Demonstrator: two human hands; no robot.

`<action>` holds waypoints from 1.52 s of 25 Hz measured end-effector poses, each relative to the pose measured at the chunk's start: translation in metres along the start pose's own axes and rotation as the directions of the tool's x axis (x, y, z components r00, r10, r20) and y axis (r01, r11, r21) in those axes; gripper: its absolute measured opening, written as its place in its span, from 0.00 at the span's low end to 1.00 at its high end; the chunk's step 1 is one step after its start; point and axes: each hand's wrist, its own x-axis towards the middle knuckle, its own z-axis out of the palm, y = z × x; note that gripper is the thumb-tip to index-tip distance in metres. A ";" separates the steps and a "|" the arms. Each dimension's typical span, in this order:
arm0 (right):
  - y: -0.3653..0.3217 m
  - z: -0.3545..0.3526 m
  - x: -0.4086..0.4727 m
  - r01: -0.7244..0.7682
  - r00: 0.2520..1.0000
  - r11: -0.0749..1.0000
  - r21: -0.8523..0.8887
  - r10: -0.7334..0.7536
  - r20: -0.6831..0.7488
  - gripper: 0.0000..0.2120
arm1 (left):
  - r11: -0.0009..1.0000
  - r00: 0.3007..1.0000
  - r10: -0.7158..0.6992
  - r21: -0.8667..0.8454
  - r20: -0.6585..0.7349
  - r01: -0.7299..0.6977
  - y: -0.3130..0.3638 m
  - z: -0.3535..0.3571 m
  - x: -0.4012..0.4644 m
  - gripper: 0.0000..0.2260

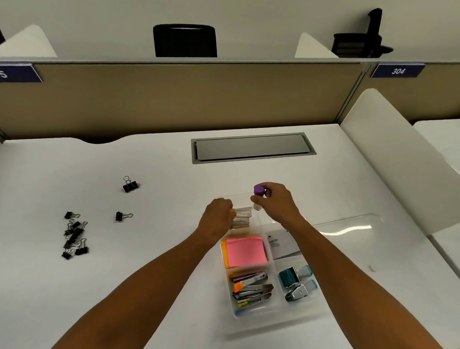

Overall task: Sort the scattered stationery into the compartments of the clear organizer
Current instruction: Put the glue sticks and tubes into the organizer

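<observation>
The clear organizer [320, 312] lies on the white desk in front of me. Inside it I see pink sticky notes [245, 251], several staplers [252, 287], teal stamps [297, 279] and white cards [283, 245]. My right hand [276, 202] hovers over the organizer's far end, closed around a purple-capped tube [259, 191] held upright. My left hand [218, 217] grips an orange-capped clear tube [242, 214] at the far-left compartment, where similar tubes lie. Black binder clips [74, 238] are scattered on the desk to the left.
Two single binder clips [130, 184] [122, 216] lie apart from the pile. A grey cable hatch [252, 147] is set into the desk behind the organizer. A clear lid [352, 225] lies at the right. A beige partition [174, 99] closes off the back.
</observation>
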 end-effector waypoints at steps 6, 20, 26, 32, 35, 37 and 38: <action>0.002 0.009 0.002 0.069 0.993 0.995 -0.076 -0.061 0.104 0.17 | 0.987 0.992 0.119 0.110 -0.030 -0.115 -0.005 0.008 0.000 0.13; -0.018 0.039 0.001 0.186 0.962 0.954 -0.237 -0.127 0.243 0.22 | 0.970 0.972 0.215 0.092 0.098 -0.224 -0.030 -0.004 -0.013 0.46; -0.014 0.053 -0.007 0.212 0.961 0.914 -0.347 -0.131 0.242 0.20 | 0.972 0.973 0.228 0.061 -0.024 -0.226 -0.040 -0.006 -0.017 0.45; -0.017 0.065 -0.006 0.374 0.922 0.773 -0.513 -0.247 0.300 0.21 | 0.969 0.981 0.080 -0.215 -0.178 -0.118 -0.033 -0.001 -0.020 0.35; -0.012 0.071 -0.007 0.387 0.916 0.728 -0.566 -0.233 0.326 0.14 | 0.954 0.979 0.006 -0.291 -0.203 -0.066 -0.028 0.002 -0.025 0.35; -0.008 0.073 -0.009 0.390 0.913 0.717 -0.578 -0.222 0.342 0.13 | 0.954 0.972 -0.030 -0.298 -0.234 -0.043 -0.026 0.005 -0.033 0.34; -0.008 0.073 -0.010 0.387 0.913 0.733 -0.560 -0.219 0.344 0.13 | 0.951 0.968 -0.046 -0.307 -0.246 -0.033 -0.027 0.007 -0.037 0.32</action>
